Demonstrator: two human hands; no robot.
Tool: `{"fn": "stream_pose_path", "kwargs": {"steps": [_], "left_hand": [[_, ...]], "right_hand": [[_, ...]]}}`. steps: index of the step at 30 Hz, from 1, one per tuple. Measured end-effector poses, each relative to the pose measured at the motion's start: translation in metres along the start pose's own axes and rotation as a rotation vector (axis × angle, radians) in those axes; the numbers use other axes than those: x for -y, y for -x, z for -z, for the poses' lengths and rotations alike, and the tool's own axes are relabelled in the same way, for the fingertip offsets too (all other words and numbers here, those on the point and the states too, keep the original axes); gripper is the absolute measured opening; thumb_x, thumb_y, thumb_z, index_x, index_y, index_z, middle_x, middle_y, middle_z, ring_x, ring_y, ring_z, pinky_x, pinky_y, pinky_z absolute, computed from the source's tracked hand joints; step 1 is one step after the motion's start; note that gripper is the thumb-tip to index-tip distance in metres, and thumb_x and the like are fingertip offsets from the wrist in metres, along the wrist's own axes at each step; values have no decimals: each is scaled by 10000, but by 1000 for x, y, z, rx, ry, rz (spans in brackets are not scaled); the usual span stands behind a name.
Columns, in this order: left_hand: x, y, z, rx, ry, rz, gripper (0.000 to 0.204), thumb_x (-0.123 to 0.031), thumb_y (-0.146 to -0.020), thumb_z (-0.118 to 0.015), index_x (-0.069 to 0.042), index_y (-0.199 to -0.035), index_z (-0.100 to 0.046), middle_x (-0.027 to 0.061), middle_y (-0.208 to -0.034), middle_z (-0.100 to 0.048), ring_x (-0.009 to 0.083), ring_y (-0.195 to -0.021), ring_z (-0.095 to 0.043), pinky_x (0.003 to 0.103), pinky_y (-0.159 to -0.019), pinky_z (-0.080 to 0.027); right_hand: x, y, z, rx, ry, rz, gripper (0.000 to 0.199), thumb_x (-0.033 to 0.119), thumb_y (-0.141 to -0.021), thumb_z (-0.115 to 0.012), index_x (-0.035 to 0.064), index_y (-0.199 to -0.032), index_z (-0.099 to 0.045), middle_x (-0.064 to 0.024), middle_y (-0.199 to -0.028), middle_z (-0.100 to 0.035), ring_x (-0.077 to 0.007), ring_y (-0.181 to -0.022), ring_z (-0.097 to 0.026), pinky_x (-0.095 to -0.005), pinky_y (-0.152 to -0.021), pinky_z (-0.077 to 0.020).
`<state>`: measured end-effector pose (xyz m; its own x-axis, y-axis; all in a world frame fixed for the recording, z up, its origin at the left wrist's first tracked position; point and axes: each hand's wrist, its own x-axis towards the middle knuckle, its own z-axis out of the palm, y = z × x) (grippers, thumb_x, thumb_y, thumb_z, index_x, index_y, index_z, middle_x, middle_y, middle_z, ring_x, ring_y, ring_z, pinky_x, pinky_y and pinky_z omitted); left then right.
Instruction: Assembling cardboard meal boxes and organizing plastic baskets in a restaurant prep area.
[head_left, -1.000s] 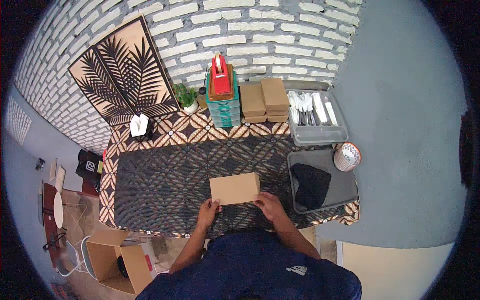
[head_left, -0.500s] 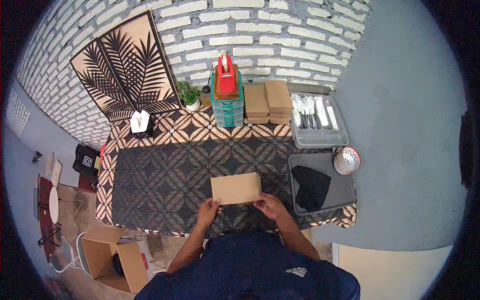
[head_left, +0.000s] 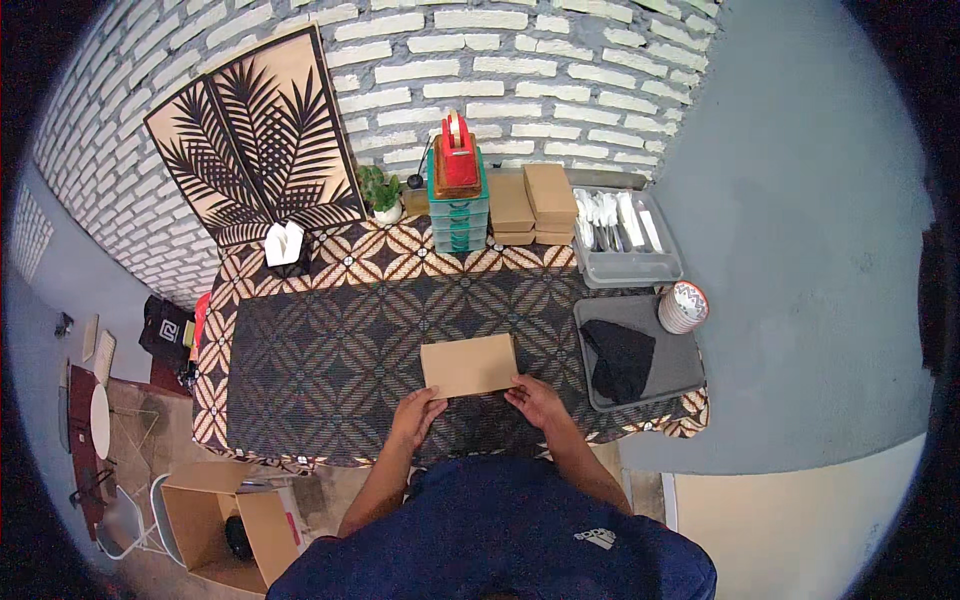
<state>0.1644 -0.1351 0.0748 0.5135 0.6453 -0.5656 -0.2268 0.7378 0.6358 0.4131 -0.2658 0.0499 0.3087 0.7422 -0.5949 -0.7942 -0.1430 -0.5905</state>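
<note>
A small brown cardboard box [head_left: 468,366] lies near the front middle of the table, its long side toward me. My left hand [head_left: 417,412] has its fingers and thumb closed at the box's near left corner. On the near right corner, my right hand [head_left: 537,400] pinches the edge with thumb and fingers. The box looks closed, with a flat plain top. Beneath it is a dark mat [head_left: 330,370] spread over a patterned tablecloth [head_left: 350,258].
To the right stand a grey tray [head_left: 672,385] with a black cloth [head_left: 620,360], stacked bowls [head_left: 683,307] and a cutlery bin [head_left: 630,268]. At the back are stacked brown boxes [head_left: 550,197], a green drawer unit [head_left: 460,225] topped by a red tape dispenser [head_left: 458,160], a potted plant [head_left: 380,190] and a tissue holder [head_left: 287,250].
The whole view has shifted slightly. Both hands stay at the box's near corners, and the box appears nearly unmoved on the mat.
</note>
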Motion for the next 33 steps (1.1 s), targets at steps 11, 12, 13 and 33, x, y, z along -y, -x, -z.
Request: {"fn": "stream_pose_path", "kwargs": {"steps": [11, 12, 13, 33], "left_hand": [[-9, -15, 16, -3, -52, 95, 244, -147, -934, -632, 62, -1054, -596, 115, -917, -649, 194, -794, -652, 304, -757, -581], [-10, -17, 17, 4, -219, 28, 233, -156, -935, -631, 50, -1042, -606, 94, -892, -645, 174, -776, -644, 292, -736, -571], [-11, -18, 18, 9, -385, -40, 223, -164, -935, -629, 38, -1029, -615, 72, -867, -641, 153, -757, -635, 280, -716, -561], [-118, -20, -52, 566, -1063, -281, 801, -210, -774, -796, -65, -1422, -348, 171, -1312, -520, 300, -1232, -497, 407, -1030, -408]], "right_hand": [[0, -1, -12, 10, -160, -63, 132, 106, -903, -647, 26, -1004, -619, -78, -947, -634, -215, -897, -612, -398, -904, -525], [1, -1, -13, 52, -73, 3, 132, 111, -906, -642, 23, -1001, -618, -79, -953, -639, -210, -902, -615, -389, -900, -524], [2, -2, -13, 94, 15, 67, 132, 116, -909, -637, 20, -999, -618, -80, -959, -644, -206, -907, -618, -380, -896, -523], [25, 31, -89, 246, 428, 242, 275, 62, -872, -677, -15, -1122, -594, -69, -1047, -637, -156, -948, -616, -286, -861, -502]]}}
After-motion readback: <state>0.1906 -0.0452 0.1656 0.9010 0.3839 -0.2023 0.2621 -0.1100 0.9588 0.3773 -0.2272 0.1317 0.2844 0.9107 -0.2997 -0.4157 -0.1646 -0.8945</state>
